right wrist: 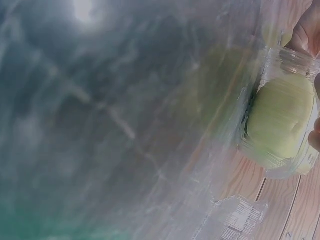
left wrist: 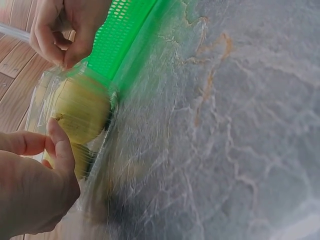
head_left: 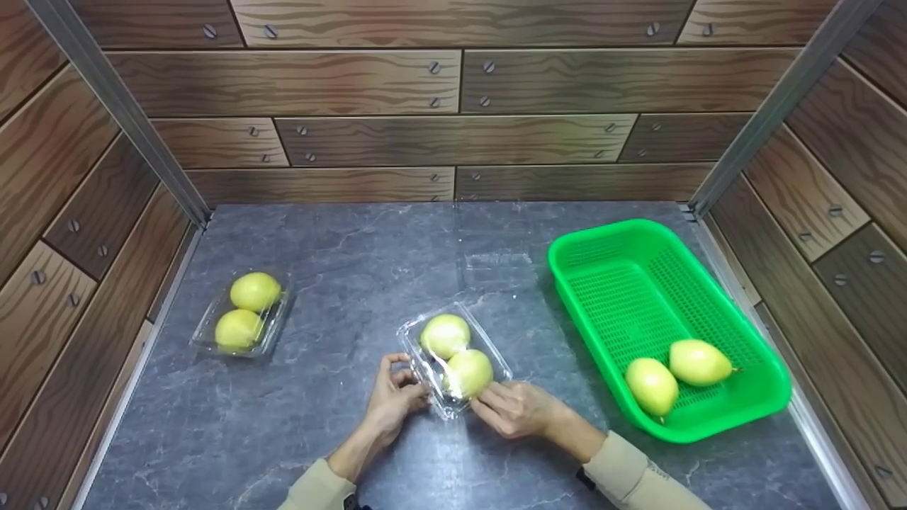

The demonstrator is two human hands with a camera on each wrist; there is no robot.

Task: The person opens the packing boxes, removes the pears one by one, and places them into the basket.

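A see-through plastic clamshell box point(head_left: 499, 354) stands tilted in front of me with two yellow-green pears point(head_left: 446, 336) inside. My left hand point(head_left: 394, 399) grips its near left edge, thumb and index finger at the rim. On the near right side, my right hand point(head_left: 516, 409) pinches the corner with fingers curled. The left wrist view shows the left hand point(left wrist: 40, 185) beside a pear point(left wrist: 82, 110) under the ribbed plastic, the right hand point(left wrist: 70, 30) farther along the box. In the right wrist view, a pear point(right wrist: 280, 117) shows through the plastic, with fingertips at the frame's edge.
A green basket point(head_left: 588, 319) at the right holds two pears point(head_left: 698, 363). Another plastic box point(head_left: 273, 338) with two pears point(head_left: 255, 291) sits at the left. Behind the middle lies an open see-through box point(head_left: 498, 262). Wood-patterned walls point(head_left: 368, 142) surround the grey marbled table point(head_left: 340, 283).
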